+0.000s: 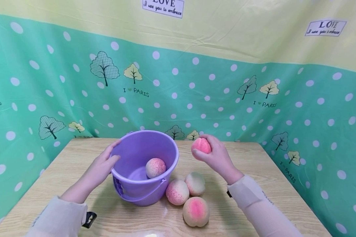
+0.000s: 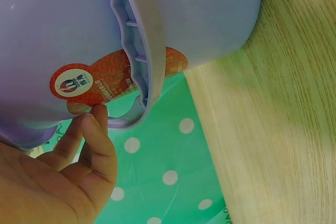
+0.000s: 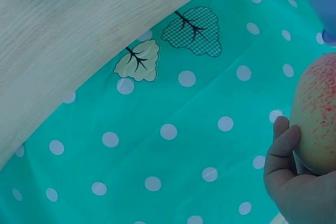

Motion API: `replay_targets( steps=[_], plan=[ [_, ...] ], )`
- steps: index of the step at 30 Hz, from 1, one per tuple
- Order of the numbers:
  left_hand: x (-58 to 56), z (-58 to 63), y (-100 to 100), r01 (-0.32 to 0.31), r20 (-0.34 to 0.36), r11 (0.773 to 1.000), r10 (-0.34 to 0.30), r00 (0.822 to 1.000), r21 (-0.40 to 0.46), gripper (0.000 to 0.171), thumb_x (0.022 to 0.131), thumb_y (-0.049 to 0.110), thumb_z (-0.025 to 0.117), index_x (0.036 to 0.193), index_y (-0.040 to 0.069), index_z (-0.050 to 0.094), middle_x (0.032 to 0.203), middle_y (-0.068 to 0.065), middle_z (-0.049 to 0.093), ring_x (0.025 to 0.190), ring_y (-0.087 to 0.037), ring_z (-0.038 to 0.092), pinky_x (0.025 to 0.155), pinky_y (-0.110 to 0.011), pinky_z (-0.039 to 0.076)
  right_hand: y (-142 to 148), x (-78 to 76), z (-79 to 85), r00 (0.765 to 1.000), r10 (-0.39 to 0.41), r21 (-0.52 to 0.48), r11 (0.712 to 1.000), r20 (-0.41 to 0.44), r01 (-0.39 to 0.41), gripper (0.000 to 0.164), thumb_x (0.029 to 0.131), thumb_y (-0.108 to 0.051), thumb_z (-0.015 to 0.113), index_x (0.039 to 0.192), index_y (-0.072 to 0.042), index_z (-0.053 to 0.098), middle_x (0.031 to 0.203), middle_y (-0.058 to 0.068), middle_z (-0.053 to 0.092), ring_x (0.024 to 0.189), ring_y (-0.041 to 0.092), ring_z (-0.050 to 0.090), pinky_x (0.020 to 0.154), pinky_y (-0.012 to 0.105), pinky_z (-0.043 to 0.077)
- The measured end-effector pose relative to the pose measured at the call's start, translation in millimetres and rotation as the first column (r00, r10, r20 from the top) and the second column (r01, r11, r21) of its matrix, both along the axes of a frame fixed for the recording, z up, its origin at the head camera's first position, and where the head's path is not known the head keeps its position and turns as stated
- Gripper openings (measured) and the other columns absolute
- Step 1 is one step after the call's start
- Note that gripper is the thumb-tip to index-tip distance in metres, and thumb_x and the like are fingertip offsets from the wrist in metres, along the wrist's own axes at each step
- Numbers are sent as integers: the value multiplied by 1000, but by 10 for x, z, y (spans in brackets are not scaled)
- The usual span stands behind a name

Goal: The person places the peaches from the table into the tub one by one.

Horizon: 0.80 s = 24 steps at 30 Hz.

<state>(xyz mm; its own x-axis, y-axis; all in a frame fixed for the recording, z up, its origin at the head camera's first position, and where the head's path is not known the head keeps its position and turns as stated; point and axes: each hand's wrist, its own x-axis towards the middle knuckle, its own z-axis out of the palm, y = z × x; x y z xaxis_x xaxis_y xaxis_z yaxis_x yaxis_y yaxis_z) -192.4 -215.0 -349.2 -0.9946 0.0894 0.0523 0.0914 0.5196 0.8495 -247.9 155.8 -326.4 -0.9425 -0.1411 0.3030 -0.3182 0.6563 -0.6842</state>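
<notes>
My left hand (image 1: 99, 168) grips the left rim of a purple bucket (image 1: 140, 194), the thumb over the inside and the fingers outside. In the left wrist view its fingers (image 2: 100, 153) curl beside an orange label (image 2: 107, 74) on the bucket's wall. One pink-speckled peach (image 1: 156, 168) lies inside the bucket. To the bucket's right, raised above the table, my right hand (image 1: 221, 161) holds a pink peach (image 1: 201, 145) between thumb and fingers. The right wrist view shows that peach (image 3: 320, 114) partly cut off, its side pale with red flecks.
Three more peaches sit together right of the bucket: a speckled peach (image 1: 177, 192), a pale peach (image 1: 195, 183) and a peach with a pink stripe (image 1: 196, 211). The bucket's handle (image 1: 145, 196) hangs down in front. Behind the wooden table (image 1: 243, 210) hangs a dotted green curtain (image 1: 195, 102).
</notes>
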Motion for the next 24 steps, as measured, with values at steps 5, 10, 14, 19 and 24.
replay_targets(
  steps=[5,10,14,19,24],
  plan=[
    [4,6,2,0,-5,1000,0,1000,1,61,105,25,36,160,13,12,159,-30,23,132,-53,44,97,-57,52,-10,-2,3,1000,9,8,1000,-22,-9,60,82,-34,76,136,-19,55,136,6,58,107,28,61,77,37,60],
    [8,15,6,0,-9,1000,0,1000,-3,62,105,25,37,160,12,12,159,-30,23,133,-53,43,97,-57,52,-29,6,21,999,14,7,1000,-35,-14,57,82,-35,77,134,-21,56,136,5,58,107,27,61,78,37,60],
    [7,16,6,0,-8,1000,0,1000,-2,62,105,25,37,160,12,12,159,-30,23,133,-53,43,97,-57,52,-50,19,44,999,21,12,1000,-46,-20,57,82,-35,77,132,-20,57,134,6,59,107,27,61,76,37,60],
    [5,14,6,-1,-5,1000,1,1000,2,62,105,25,37,160,13,12,159,-30,23,134,-53,42,97,-57,52,-73,39,71,997,32,19,999,-64,-31,57,81,-35,78,131,-17,59,133,6,59,105,28,62,75,37,60],
    [3,11,1,-1,-8,1000,1,1000,2,62,105,25,37,160,13,11,159,-30,23,133,-53,43,97,-57,52,-96,53,83,995,48,10,999,-85,-47,55,80,-34,79,130,-19,59,131,7,60,104,27,63,74,36,61]
  ],
)
